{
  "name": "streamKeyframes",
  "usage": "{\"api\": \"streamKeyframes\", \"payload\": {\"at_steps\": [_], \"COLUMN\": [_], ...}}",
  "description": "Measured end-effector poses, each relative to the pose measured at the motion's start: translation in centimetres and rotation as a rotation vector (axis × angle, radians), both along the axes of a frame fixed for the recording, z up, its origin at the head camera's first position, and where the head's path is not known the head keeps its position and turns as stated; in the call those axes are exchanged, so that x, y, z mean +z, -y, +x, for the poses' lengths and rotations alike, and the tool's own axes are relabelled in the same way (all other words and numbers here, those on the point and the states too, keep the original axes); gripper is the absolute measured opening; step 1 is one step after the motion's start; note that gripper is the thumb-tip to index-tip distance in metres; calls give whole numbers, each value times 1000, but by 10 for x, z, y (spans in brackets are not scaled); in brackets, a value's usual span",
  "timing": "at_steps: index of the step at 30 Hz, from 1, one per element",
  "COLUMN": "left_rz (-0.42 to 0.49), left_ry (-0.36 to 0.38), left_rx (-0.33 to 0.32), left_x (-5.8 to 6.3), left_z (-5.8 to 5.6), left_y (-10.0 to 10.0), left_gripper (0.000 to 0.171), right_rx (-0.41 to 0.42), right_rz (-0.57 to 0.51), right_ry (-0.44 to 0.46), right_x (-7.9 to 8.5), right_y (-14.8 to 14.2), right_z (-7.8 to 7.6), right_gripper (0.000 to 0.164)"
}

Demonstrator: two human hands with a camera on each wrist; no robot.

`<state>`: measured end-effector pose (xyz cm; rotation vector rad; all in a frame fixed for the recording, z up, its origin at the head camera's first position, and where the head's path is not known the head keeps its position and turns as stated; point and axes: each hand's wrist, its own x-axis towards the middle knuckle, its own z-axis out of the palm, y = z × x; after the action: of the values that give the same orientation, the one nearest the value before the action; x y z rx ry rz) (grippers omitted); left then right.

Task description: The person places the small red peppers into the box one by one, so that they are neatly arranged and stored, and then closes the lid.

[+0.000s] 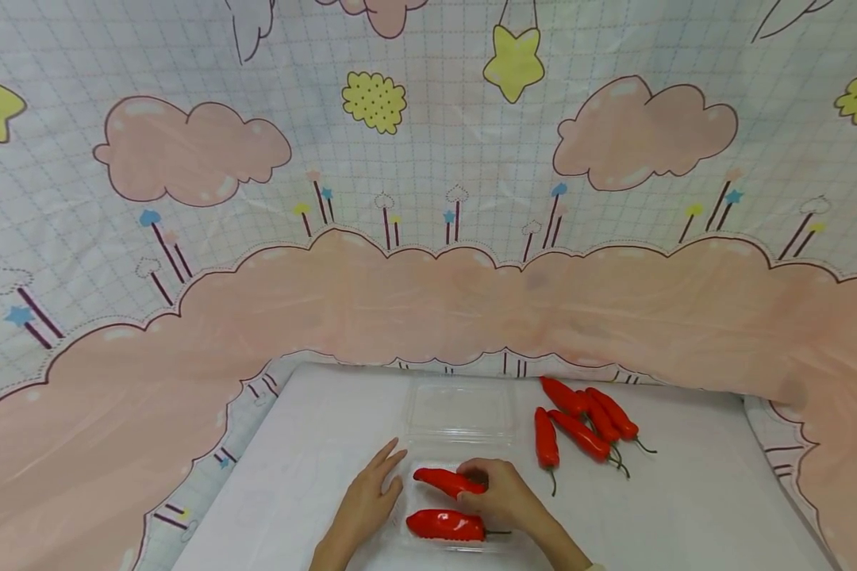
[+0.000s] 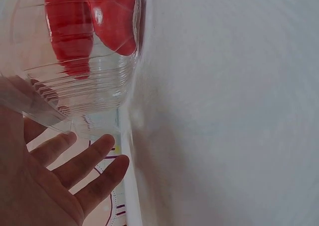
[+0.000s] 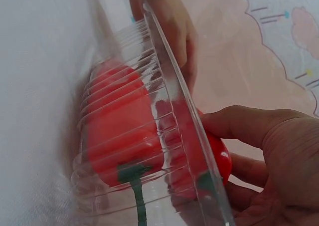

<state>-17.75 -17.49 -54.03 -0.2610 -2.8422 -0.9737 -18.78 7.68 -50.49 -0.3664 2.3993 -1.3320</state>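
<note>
A clear plastic clamshell box (image 1: 428, 500) lies with its lid (image 1: 460, 408) folded back, away from me. One red chili pepper (image 1: 444, 525) rests along the near side of the box, its green stem pointing right. My right hand (image 1: 505, 493) holds a second red chili pepper (image 1: 439, 479) by its stem end, over the far part of the box; the right wrist view shows thumb and fingers around this pepper (image 3: 219, 156) at the rim. Beside the box's left edge, my left hand (image 1: 368, 498) has its fingers spread; whether it touches the wall is unclear.
Several more red chili peppers (image 1: 582, 432) lie in a loose group to the right of the lid on the white tabletop (image 1: 685, 492). A patterned curtain (image 1: 428, 301) with clouds and stars rises behind the table.
</note>
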Motion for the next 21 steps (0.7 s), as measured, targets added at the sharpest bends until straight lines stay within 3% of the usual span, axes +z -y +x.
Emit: {"api": "streamKeyframes", "payload": {"at_steps": [8, 21], "left_rz": [-3, -9], "left_ry": [-12, -23], "left_rx": [-1, -3], "left_x": [-1, 1], "left_z": [0, 1], "left_y": [0, -1], "left_gripper": [43, 43], "right_rx": [1, 29], "right_rz": [-3, 19], "right_ry": [39, -8], "right_x": [-3, -11], "right_y": [1, 0], "right_z": [-2, -5], "right_gripper": [37, 35]}}
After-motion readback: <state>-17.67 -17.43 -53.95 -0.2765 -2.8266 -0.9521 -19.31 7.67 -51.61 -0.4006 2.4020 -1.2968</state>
